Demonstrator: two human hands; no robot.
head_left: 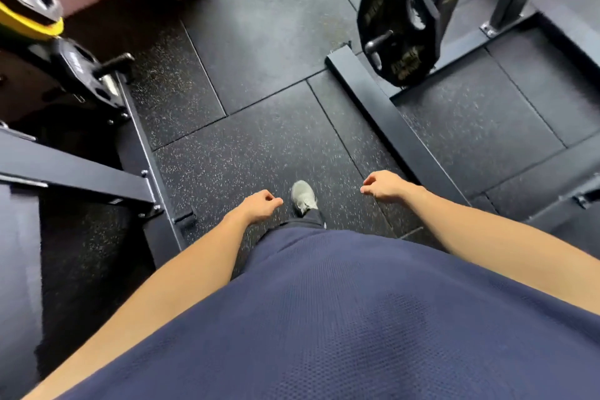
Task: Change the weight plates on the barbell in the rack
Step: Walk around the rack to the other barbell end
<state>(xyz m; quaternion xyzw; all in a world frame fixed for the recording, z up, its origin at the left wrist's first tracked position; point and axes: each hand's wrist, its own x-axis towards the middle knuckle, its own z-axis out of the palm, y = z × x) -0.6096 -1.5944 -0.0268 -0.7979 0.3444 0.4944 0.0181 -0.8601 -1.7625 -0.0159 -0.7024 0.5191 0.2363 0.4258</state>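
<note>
Both hands empty over the gym floor, plates stored on racks either side.

L hand [259,204] and R hand [383,187] hang low in front of the navy shirt [341,318] — each grip loosely curled, holding nothing. One grey shoe [303,197] is on the speckled rubber floor [259,146] between the hands. Far right of the floor: a black multi-sided weight plate [397,31] sits upright on a storage peg [378,40] of a dark rack frame [386,117], well apart from both hands. Far left: more plates on another frame [81,169] — a black plate [84,71] on a peg, w/ a yellow-rimmed plate [29,26] above it at the top-left corner. Barbell itself can't be made out.
</note>
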